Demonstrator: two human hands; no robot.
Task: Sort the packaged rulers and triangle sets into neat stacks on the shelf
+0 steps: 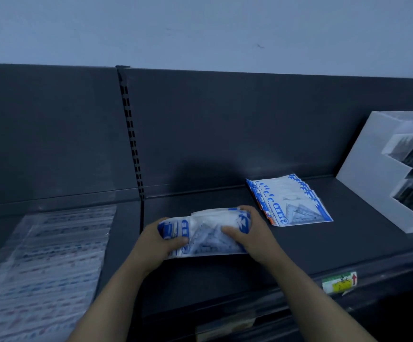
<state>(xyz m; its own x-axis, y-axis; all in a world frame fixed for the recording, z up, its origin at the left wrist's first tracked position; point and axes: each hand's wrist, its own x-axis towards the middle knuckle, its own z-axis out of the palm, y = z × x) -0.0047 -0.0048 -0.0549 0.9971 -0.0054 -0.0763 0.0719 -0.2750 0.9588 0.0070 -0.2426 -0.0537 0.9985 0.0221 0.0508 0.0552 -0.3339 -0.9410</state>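
Both hands on one bundle of triangle-set packs, mid-shelf. Its lower edge is on or just above the shelf deck, can't tell which.

Grip, left hand: fingers wrapped round the bundle's left end, thumb across the front face. Grip, right hand: fingers curled over the top right corner, thumb pressing the front. Neither hand is free.

Other stock: a fanned stack of the same blue-white packs lies flat to the right, toward the rear, apart from the bundle, edges staggered. Clear ruler packs lie in the left bay, past the slotted upright. White tiered display box at far right.

Handling, my read:
- Light load. The thin plastic sleeves are slick against each other, so the bundle will shear and fan if squeezed at one end only.
- The stiff triangles inside give some backbone, but the sleeve margins are floppy.
- Best hold is both short ends, palms squaring the edges, then tap the long edge on the shelf to align.
- Pinching a corner likely spills the middle packs.
- Sharp bending could crack the plastic.
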